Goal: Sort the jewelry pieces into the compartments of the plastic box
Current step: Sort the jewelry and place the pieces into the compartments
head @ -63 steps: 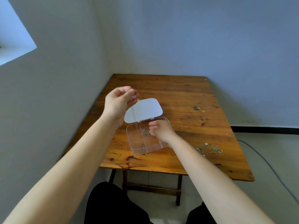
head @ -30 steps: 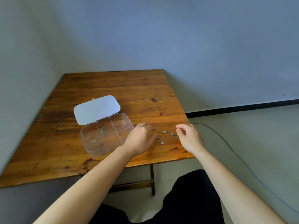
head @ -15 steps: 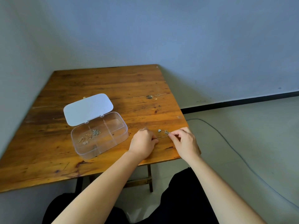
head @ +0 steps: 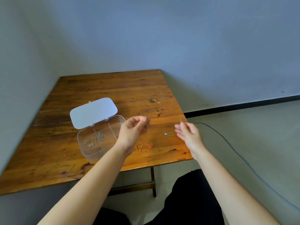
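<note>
A clear plastic box (head: 90, 152) stands open on the wooden table, its white lid (head: 93, 112) tipped back. Several chains (head: 93, 139) lie in its far left compartment. My left hand (head: 132, 132) is raised just right of the box and pinches a small ring-like piece (head: 146, 118). My right hand (head: 189, 135) hovers near the table's right edge, pinching a thin silver chain (head: 180, 127). A gold chain with a red pendant (head: 143, 146) and a silver pendant (head: 165, 134) lie on the table between my hands.
The wooden table (head: 113, 88) sits in a corner, walls at left and behind. Its right edge is just past my right hand. A grey cable (head: 230, 148) runs over the floor at right. My dark-clothed legs show below the front edge.
Both hands have lifted off the table and moved apart, each pinching a small piece. The gold chain with the red pendant, earlier hidden under my left hand, now shows.
</note>
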Demonstrator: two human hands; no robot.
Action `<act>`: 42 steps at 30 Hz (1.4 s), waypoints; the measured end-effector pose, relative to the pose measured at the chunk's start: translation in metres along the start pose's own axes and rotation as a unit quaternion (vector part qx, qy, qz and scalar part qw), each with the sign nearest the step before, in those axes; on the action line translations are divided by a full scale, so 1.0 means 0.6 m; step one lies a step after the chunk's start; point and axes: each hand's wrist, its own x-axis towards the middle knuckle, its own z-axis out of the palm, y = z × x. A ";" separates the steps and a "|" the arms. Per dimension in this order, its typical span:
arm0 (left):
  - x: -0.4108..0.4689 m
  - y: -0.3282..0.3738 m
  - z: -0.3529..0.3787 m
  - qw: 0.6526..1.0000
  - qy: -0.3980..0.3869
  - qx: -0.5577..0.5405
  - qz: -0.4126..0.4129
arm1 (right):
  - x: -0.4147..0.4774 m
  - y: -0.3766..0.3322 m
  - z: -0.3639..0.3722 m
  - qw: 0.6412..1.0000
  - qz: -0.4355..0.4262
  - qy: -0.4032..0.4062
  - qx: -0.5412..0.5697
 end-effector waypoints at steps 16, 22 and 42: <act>-0.025 0.090 -0.214 0.976 0.094 -0.180 -0.075 | -0.019 -0.192 0.171 0.950 0.006 -0.104 0.293; -0.059 0.056 -0.256 0.984 0.141 0.061 -0.086 | -0.046 -0.199 0.244 0.951 0.024 -0.168 0.258; -0.092 -0.013 -0.260 0.855 0.160 0.482 0.109 | -0.057 -0.115 0.367 0.899 0.003 -0.287 -0.331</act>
